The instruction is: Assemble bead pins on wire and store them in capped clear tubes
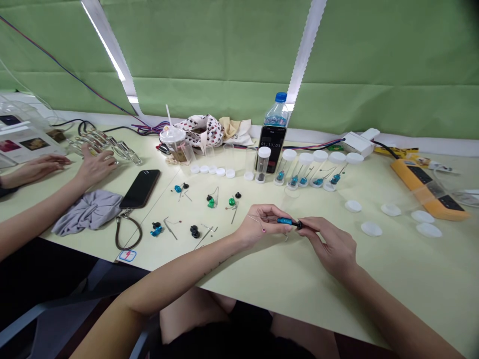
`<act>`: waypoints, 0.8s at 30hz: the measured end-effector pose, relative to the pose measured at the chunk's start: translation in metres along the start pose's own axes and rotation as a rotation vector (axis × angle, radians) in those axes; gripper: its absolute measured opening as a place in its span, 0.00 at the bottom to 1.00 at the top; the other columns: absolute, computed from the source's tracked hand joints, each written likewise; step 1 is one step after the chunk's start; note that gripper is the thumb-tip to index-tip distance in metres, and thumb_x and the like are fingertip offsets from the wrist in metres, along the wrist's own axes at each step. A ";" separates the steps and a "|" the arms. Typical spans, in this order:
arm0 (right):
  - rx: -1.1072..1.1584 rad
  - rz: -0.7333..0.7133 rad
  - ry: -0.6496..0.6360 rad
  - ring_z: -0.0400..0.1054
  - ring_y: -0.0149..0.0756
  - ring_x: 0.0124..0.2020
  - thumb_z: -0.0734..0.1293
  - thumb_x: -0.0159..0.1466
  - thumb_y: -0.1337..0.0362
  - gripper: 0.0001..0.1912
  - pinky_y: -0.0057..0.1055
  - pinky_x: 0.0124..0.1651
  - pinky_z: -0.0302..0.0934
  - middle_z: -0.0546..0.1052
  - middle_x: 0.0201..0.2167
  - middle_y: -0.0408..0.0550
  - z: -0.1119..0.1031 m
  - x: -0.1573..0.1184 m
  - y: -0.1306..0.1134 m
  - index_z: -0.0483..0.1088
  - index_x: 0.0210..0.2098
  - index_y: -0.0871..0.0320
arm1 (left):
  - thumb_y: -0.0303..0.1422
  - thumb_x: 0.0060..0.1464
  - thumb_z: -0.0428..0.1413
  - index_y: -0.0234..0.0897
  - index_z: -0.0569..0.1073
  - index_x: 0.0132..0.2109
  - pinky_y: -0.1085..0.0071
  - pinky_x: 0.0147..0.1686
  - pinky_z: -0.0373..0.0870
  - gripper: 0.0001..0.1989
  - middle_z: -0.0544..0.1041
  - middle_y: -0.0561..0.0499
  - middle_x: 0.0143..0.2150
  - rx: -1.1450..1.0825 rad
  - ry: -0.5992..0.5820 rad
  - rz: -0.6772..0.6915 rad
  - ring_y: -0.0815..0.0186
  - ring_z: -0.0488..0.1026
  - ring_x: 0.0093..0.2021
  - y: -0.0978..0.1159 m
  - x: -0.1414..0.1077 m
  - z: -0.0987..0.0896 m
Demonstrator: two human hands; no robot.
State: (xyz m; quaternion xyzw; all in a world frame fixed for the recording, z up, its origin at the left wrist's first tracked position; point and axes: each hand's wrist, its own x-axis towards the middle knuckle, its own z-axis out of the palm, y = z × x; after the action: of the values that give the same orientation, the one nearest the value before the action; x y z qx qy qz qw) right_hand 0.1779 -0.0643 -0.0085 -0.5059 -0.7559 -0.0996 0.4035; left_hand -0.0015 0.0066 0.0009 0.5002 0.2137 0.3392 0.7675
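Left hand [258, 227], over the middle of the table: fingers closed, pinching a small blue cylinder [285, 221] at its left end, with a thin bent wire [255, 220] beside the fingers. Right hand [329, 244]: thumb and forefinger closed on the black tip [298, 225] at the cylinder's right end, other fingers curled. Cylinder held level between both hands, above the cream table [374, 294].

Loose on the tabletop, left of the hands: small blue, green and black parts [211, 203] among bent wires. Farther back: a row of clear plastic tubes with white caps [305, 169], several containing blue parts on wires. To the right: loose white caps [353, 206]. Behind the tubes: a phone showing 01:13:03 [271, 148] and a water bottle with a blue cap [277, 109].

Left side: black smartphone [140, 188] beside a grey cloth [88, 213]. Co-worker's hand [95, 167] on a cluster of clear plastic pieces [107, 147]; second co-worker's hand [37, 168] flat on the table.
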 end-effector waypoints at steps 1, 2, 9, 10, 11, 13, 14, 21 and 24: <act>0.007 -0.004 0.001 0.74 0.32 0.31 0.62 0.64 0.67 0.07 0.27 0.32 0.66 0.78 0.32 0.45 0.000 0.000 0.000 0.68 0.41 0.54 | 0.34 0.35 0.67 0.29 0.74 0.34 0.63 0.41 0.71 0.18 0.78 0.43 0.38 -0.003 -0.003 -0.003 0.64 0.74 0.37 0.000 0.000 0.000; 0.013 -0.005 0.001 0.73 0.31 0.31 0.62 0.63 0.68 0.07 0.27 0.32 0.66 0.78 0.32 0.45 0.000 0.000 0.000 0.68 0.41 0.55 | 0.33 0.36 0.67 0.29 0.74 0.34 0.63 0.41 0.70 0.17 0.78 0.43 0.38 -0.008 -0.006 -0.005 0.64 0.74 0.37 0.000 0.000 0.000; 0.025 0.013 -0.031 0.73 0.31 0.30 0.61 0.64 0.67 0.06 0.27 0.32 0.65 0.78 0.32 0.45 0.000 0.000 0.000 0.68 0.39 0.55 | 0.33 0.35 0.67 0.29 0.74 0.34 0.64 0.41 0.70 0.17 0.78 0.43 0.38 -0.018 -0.014 -0.010 0.65 0.75 0.37 0.000 0.000 0.000; 0.030 0.010 -0.034 0.73 0.31 0.30 0.61 0.64 0.67 0.06 0.27 0.32 0.65 0.78 0.32 0.45 -0.001 0.001 0.000 0.68 0.39 0.55 | 0.33 0.35 0.67 0.29 0.74 0.34 0.63 0.41 0.70 0.17 0.78 0.43 0.38 -0.014 -0.012 -0.010 0.65 0.75 0.37 0.001 0.000 0.000; 0.034 0.005 -0.035 0.73 0.31 0.30 0.61 0.64 0.67 0.06 0.27 0.32 0.65 0.78 0.32 0.45 -0.001 0.001 -0.001 0.68 0.39 0.56 | 0.34 0.35 0.67 0.29 0.74 0.34 0.63 0.41 0.70 0.18 0.78 0.43 0.38 -0.011 -0.011 -0.011 0.64 0.75 0.37 0.001 0.000 0.001; 0.032 0.000 -0.037 0.72 0.30 0.30 0.61 0.64 0.68 0.06 0.26 0.32 0.65 0.78 0.32 0.45 -0.002 0.001 -0.001 0.68 0.40 0.56 | 0.34 0.35 0.67 0.29 0.74 0.34 0.63 0.41 0.70 0.18 0.78 0.43 0.38 -0.007 -0.011 -0.010 0.65 0.74 0.36 0.001 0.000 0.001; 0.030 -0.002 -0.038 0.72 0.30 0.30 0.62 0.64 0.68 0.06 0.26 0.32 0.64 0.77 0.32 0.45 -0.002 0.001 -0.001 0.68 0.40 0.56 | 0.34 0.35 0.67 0.29 0.74 0.34 0.64 0.41 0.70 0.18 0.78 0.43 0.38 -0.007 -0.012 -0.010 0.65 0.74 0.36 0.002 0.000 0.001; 0.016 -0.001 -0.049 0.72 0.29 0.30 0.61 0.64 0.67 0.05 0.25 0.32 0.63 0.78 0.32 0.44 -0.001 0.000 0.001 0.68 0.40 0.56 | 0.33 0.36 0.66 0.28 0.73 0.34 0.64 0.40 0.71 0.17 0.78 0.42 0.38 -0.009 -0.010 0.002 0.65 0.75 0.36 0.001 -0.001 0.001; 0.000 0.005 -0.069 0.72 0.30 0.31 0.60 0.65 0.65 0.06 0.25 0.32 0.63 0.78 0.33 0.45 -0.002 0.000 0.002 0.67 0.40 0.56 | 0.33 0.36 0.67 0.28 0.73 0.33 0.63 0.39 0.71 0.17 0.78 0.42 0.37 -0.032 -0.003 -0.002 0.65 0.75 0.35 -0.001 0.000 0.001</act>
State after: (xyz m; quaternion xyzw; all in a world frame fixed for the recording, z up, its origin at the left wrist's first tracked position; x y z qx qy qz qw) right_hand 0.1801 -0.0644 -0.0072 -0.5110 -0.7681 -0.0813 0.3773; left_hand -0.0007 0.0061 0.0004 0.4882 0.2075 0.3410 0.7761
